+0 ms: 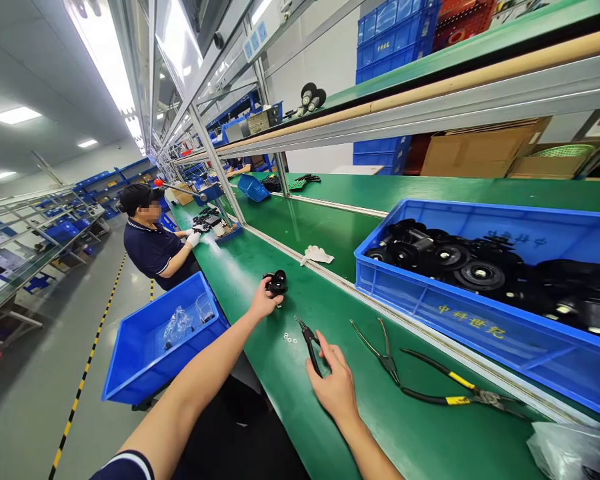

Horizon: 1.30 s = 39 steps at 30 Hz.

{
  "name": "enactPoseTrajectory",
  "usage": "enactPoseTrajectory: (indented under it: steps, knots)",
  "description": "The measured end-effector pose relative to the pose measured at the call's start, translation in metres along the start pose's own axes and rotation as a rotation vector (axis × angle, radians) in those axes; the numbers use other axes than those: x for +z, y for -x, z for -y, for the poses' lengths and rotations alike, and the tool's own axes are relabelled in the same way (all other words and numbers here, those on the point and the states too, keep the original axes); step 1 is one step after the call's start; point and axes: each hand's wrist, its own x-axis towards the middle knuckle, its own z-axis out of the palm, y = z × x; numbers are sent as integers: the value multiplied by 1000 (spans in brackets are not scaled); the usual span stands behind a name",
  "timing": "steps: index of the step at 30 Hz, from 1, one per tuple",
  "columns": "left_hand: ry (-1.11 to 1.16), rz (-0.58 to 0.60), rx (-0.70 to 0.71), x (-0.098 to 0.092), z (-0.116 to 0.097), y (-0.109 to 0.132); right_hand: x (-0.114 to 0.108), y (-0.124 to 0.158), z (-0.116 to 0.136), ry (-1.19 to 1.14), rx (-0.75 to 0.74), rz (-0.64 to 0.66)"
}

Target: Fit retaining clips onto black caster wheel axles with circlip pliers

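My left hand (263,304) grips a small black part with round wheel-like discs (277,283) just above the green bench. My right hand (336,385) is closed round black-handled snap-ring pliers (307,335), whose thin tips point away from me to the left. On the bench between my hands, beside the plier tips, lie several small pale rings (290,338). Two more tools rest to the right of my right hand: slim pliers with bare-looking handles (387,360) and larger pliers with black and yellow handles (460,383).
A blue crate (430,308) of black wheel parts stands at the right. A white glove (318,255) lies near the bench rail. Left of the bench, a blue bin (130,340) holds plastic bags. Further along, a co-worker (153,237) handles parts. A clear bag (570,450) sits at the lower right.
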Motion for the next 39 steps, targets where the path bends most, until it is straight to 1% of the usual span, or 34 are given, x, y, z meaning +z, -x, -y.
enactPoseTrajectory:
  steps: [3,5,11,14,17,19,22,26,31,39]
  knots:
    - [86,37,17,-7,-1,4,0,0,-1,-5,0,-5]
    - [117,75,30,-9,-3,8,1,-1,-1,-11,-7,-6]
    - [115,206,78,-5,-16,21,1,-1,-1,-12,-14,-32]
    - [25,218,173,-8,-18,40,1,-1,0,-18,-41,-62]
    - [-142,156,349,-16,-16,69,2,1,0,11,-103,-70]
    - [-212,125,408,-23,-16,90,3,3,0,45,-159,-66]
    - [-271,134,404,-34,-21,116,4,5,2,70,-257,-55]
    - [-326,161,428,-46,-31,133,2,7,8,91,-374,-35]
    - [-371,174,429,-52,-37,143,-1,7,15,135,-430,-26]
    - [-425,215,400,-51,-38,150,0,8,14,179,-455,-19]
